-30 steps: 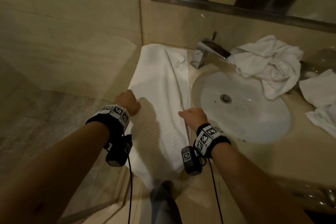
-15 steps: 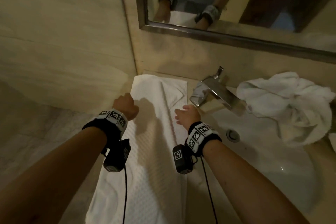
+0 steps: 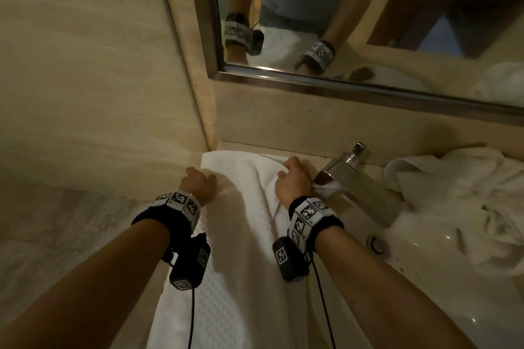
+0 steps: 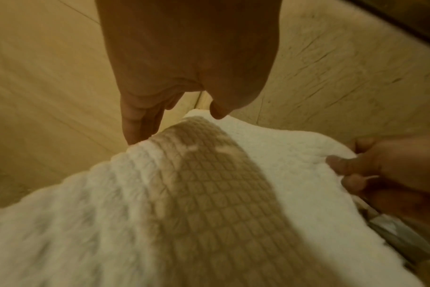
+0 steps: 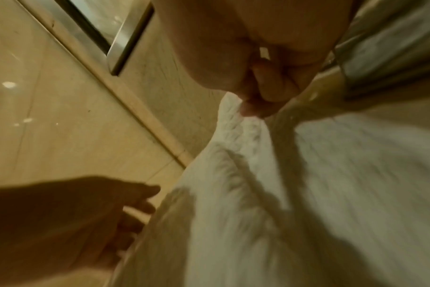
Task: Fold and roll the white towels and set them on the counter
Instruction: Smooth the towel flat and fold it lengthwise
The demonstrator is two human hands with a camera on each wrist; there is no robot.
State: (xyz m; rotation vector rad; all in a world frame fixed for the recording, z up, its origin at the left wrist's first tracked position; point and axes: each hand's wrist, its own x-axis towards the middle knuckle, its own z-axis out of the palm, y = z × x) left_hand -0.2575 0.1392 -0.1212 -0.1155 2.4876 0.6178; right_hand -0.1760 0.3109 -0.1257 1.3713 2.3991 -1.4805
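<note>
A white waffle towel (image 3: 232, 278) lies lengthwise on the counter, left of the sink, its far end against the back wall. My left hand (image 3: 198, 182) is at the towel's far left edge; in the left wrist view its straight fingers (image 4: 135, 134) touch the towel (image 4: 184, 203) edge, thumb apart. My right hand (image 3: 292, 178) pinches the far right corner beside the faucet. In the right wrist view its curled fingers (image 5: 255, 110) hold a raised bit of the towel (image 5: 246, 174).
A chrome faucet (image 3: 360, 187) stands just right of my right hand, with the sink basin (image 3: 442, 286) beyond. Crumpled white towels (image 3: 467, 207) lie at the back right. A marble wall (image 3: 85, 79) runs along the left; a mirror (image 3: 368, 22) hangs above.
Both hands slid along the towel from its middle to its far end. My right hand has taken hold of the far right corner. The head view tilted up.
</note>
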